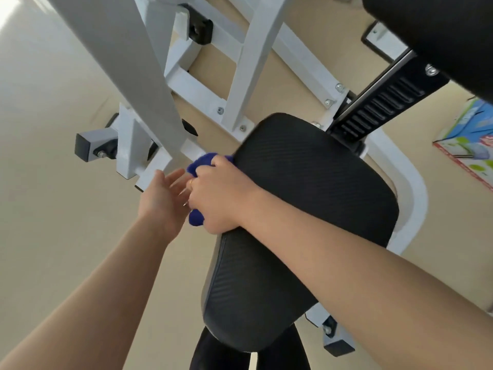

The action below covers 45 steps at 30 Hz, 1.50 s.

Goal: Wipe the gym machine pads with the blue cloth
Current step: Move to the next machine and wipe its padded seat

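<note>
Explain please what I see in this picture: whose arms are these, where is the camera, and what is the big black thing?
The camera sits on a person's head and looks down, so both arms are that person's own. The big black thing is a padded seat of a gym machine; the white bars are its metal frame. The right hand grips a blue cloth against the seat's edge, to wipe it. The left hand is open beside it and holds nothing. Another black pad shows at the top right.

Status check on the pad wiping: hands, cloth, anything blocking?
Right hand grips blue cloth against seat pad edge. Left hand open beside it, holding nothing. White frame close by the cloth.
</note>
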### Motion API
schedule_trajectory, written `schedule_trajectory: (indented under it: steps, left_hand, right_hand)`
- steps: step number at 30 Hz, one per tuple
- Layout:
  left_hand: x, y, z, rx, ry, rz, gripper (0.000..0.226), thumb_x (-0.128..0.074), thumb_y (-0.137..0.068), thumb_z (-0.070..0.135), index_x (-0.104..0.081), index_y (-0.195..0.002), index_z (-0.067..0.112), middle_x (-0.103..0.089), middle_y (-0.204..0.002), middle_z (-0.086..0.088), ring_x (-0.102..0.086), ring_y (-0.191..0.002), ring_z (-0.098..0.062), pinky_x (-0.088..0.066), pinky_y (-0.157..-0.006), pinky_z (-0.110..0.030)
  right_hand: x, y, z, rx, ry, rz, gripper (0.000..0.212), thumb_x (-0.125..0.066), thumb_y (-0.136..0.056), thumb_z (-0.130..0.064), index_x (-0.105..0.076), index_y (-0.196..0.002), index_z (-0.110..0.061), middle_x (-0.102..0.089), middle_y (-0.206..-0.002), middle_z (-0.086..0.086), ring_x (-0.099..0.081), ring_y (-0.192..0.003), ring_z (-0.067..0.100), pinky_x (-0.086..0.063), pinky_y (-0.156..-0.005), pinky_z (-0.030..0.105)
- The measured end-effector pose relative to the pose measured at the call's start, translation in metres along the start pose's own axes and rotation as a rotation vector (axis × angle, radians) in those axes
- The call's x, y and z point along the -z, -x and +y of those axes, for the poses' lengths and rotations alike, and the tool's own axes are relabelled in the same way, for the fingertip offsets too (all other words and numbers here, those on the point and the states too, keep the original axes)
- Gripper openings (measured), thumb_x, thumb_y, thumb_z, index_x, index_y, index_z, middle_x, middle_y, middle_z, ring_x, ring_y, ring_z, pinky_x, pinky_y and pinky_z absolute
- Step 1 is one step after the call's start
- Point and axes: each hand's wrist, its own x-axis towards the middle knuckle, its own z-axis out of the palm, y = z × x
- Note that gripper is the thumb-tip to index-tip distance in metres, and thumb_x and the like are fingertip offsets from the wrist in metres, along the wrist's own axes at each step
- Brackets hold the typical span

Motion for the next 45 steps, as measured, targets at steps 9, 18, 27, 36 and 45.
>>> schedule_trajectory:
  steps: [9, 18, 27, 36, 45]
  left_hand:
    - [0.029, 0.004, 0.006, -0.139, -0.091, 0.006, 0.048, -0.022, -0.1, 0.045, -0.06, -0.105, 0.016, -0.066, -0.11, -0.003, -0.062, -0.102, -0.018, -0.048, -0.086, -0.033]
    - [0.034, 0.053, -0.013, -0.249, -0.366, -0.2, 0.035, -0.03, -0.1, 0.029, -0.058, -0.117, 0.017, -0.066, -0.112, 0.002, -0.06, -0.107, -0.016, -0.045, -0.095, -0.033]
    - [0.035, 0.058, -0.006, -0.094, -0.622, -0.57, 0.068, -0.004, -0.096, 0.054, -0.036, -0.142, 0.016, -0.048, -0.141, -0.005, -0.035, -0.137, -0.017, -0.015, -0.117, -0.043]
    - [0.038, 0.068, -0.006, -0.086, -0.884, -0.671, 0.07, 0.001, -0.092, 0.061, -0.037, -0.141, 0.029, -0.043, -0.144, 0.014, -0.02, -0.141, -0.004, -0.007, -0.118, -0.039]
    - [0.069, 0.08, 0.002, 0.031, -0.755, -0.693, 0.071, -0.005, -0.093, 0.061, -0.034, -0.144, 0.021, -0.046, -0.143, -0.004, -0.037, -0.136, -0.02, -0.016, -0.117, -0.045]
  right_hand:
    - [0.013, -0.01, 0.017, -0.238, -0.071, 0.053, 0.03, -0.046, -0.08, -0.025, -0.03, -0.056, -0.021, -0.043, -0.082, 0.0, -0.041, -0.079, 0.021, -0.034, -0.077, 0.037]
    - [-0.003, 0.047, -0.07, 0.121, -0.019, -0.113, 0.014, -0.051, -0.079, -0.029, -0.061, -0.082, -0.02, -0.054, -0.083, -0.001, -0.053, -0.084, 0.022, -0.044, -0.081, 0.039]
    - [-0.003, 0.045, -0.035, -0.017, 0.082, -0.009, 0.025, -0.047, -0.087, -0.033, -0.067, -0.1, -0.025, -0.06, -0.108, -0.002, -0.051, -0.099, 0.021, -0.038, -0.092, 0.039]
    - [-0.032, 0.075, -0.148, 0.163, 0.145, -0.148, 0.023, -0.049, -0.08, -0.035, -0.067, -0.086, -0.022, -0.062, -0.099, -0.003, -0.051, -0.092, 0.02, -0.036, -0.087, 0.039]
    - [-0.032, 0.06, -0.134, -0.328, 0.12, 0.072, 0.027, -0.048, -0.082, -0.037, -0.068, -0.094, -0.024, -0.062, -0.106, -0.003, -0.05, -0.102, 0.022, -0.033, -0.096, 0.04]
